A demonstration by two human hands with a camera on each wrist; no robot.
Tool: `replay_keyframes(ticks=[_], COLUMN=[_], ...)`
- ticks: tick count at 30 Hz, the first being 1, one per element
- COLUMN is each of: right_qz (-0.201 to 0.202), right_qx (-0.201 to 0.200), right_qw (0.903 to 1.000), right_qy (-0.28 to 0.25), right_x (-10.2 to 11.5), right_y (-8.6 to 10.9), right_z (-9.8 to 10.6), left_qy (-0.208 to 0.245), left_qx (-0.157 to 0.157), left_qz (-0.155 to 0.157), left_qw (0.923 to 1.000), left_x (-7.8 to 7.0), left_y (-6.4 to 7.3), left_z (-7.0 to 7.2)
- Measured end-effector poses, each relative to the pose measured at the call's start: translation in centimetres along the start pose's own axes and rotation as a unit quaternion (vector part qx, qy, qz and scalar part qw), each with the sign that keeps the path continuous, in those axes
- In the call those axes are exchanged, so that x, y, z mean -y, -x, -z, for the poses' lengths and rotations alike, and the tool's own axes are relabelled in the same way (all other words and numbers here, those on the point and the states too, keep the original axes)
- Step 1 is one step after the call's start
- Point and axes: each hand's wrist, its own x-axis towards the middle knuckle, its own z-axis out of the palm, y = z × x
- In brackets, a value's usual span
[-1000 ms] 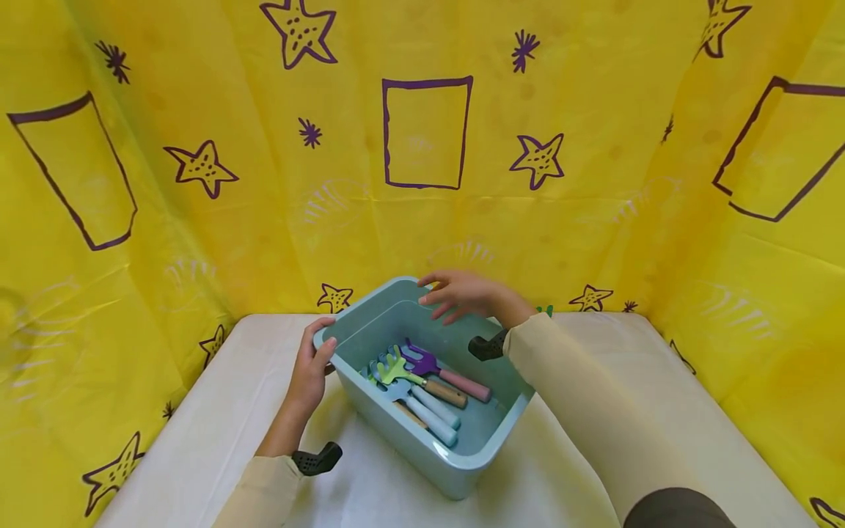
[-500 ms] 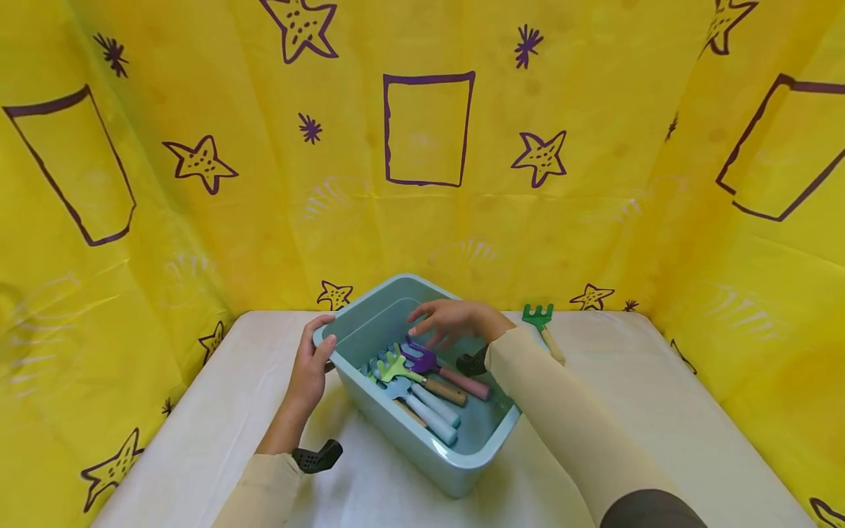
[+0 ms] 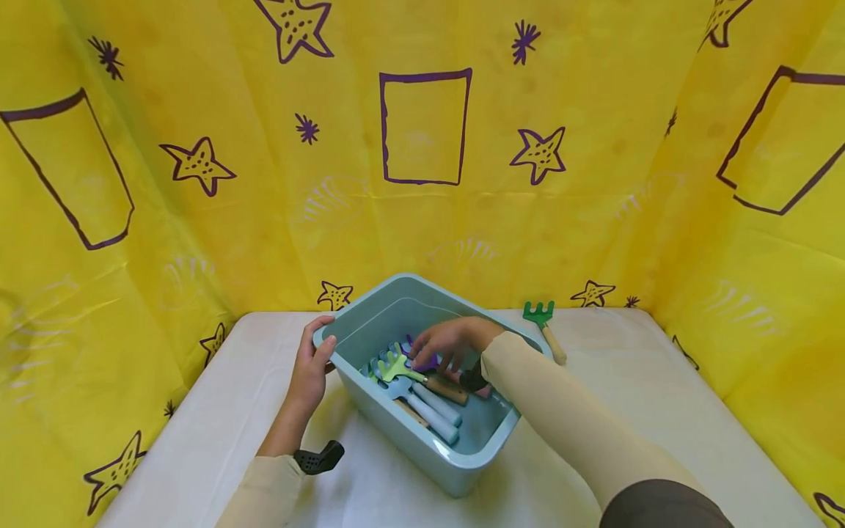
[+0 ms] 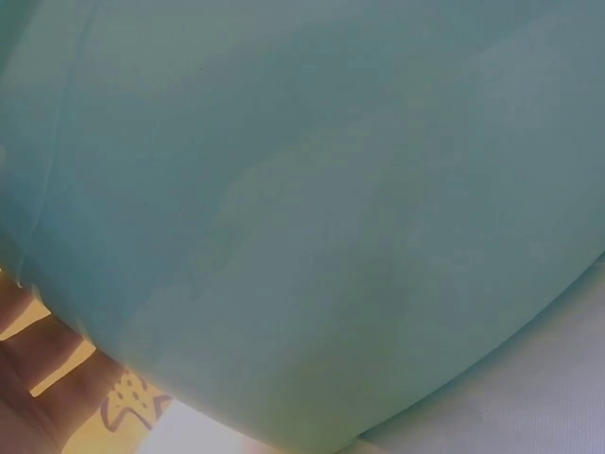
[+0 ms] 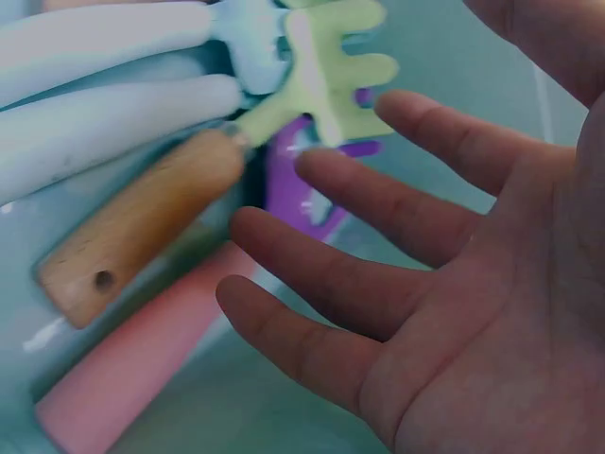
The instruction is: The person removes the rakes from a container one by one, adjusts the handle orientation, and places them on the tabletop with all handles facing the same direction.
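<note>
A pale blue-green plastic bin stands tilted to the view at the middle of the table. My left hand grips its left corner, thumb over the rim and fingers outside. Inside the bin, my right hand hovers over small toy garden rakes, its fingers spread and holding nothing. Beneath those fingers lies a purple rake with a pink handle, partly covered by the hand. Next to it rests a light green rake with a wooden handle. Light blue rakes lie nearer the bin's front wall.
On the white-covered table, behind the bin to the right, lies a green rake with a wooden handle. Yellow cloth walls with purple star drawings enclose the back and sides.
My right hand has come down from above the bin's far rim into the bin, over the rakes. The green rake on the table has come into view. My left hand keeps its grip.
</note>
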Motion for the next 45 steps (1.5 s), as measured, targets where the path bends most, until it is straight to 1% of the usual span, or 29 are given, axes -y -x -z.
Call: replay_keyframes(ticks=[8, 13, 17, 22, 27, 30, 33, 36, 38, 43, 45], right_qz=[-0.066, -0.084, -0.087, -0.085, -0.05, -0.032, -0.027, -0.029, -0.036, -0.059, -0.054], right_qx=[0.015, 0.023, 0.026, 0.044, 0.067, 0.065, 0.05, 0.038, 0.042, 0.082, 0.091], right_qw=[0.9973, 0.994, 0.9925, 0.9936, 0.9949, 0.9959, 0.9965, 0.9966, 0.9966, 0.9935, 0.9924], right_qy=[0.028, 0.067, 0.082, 0.06, 0.057, 0.054, 0.061, 0.067, 0.061, 0.052, 0.062], right_x=[-0.4, -0.2, -0.3, -0.1, -0.1, -0.2, -0.2, -0.1, 0.0, 0.1, 0.1], right_y=[-0.6, -0.4, -0.3, -0.1, -0.1, -0.2, -0.2, -0.1, 0.0, 0.0, -0.1], right_z=[-0.6, -1.1, -1.2, -1.1, -0.9, -0.8, -0.9, -0.9, -1.0, -1.2, -1.2], left_qy=[-0.001, 0.002, 0.001, 0.0, -0.009, -0.013, -0.014, -0.016, -0.016, -0.013, -0.011], left_qx=[0.0, 0.002, 0.001, 0.0, -0.006, -0.007, -0.006, -0.007, -0.008, -0.004, -0.003], left_qz=[-0.001, -0.006, -0.005, -0.005, -0.001, 0.001, 0.001, 0.002, 0.0, -0.004, -0.004], left_qw=[1.0, 1.0, 1.0, 1.0, 0.9999, 0.9999, 0.9999, 0.9998, 0.9998, 0.9999, 0.9999], left_x=[-0.1, -0.3, -0.1, -0.1, -0.2, -0.1, -0.1, -0.1, 0.0, 0.1, 0.2], left_y=[0.1, 0.2, 0.2, 0.2, 0.1, 0.1, 0.1, 0.1, 0.1, 0.0, -0.1], left_z=[0.0, 0.0, 0.0, -0.1, -0.1, -0.1, -0.1, -0.1, -0.1, 0.0, 0.0])
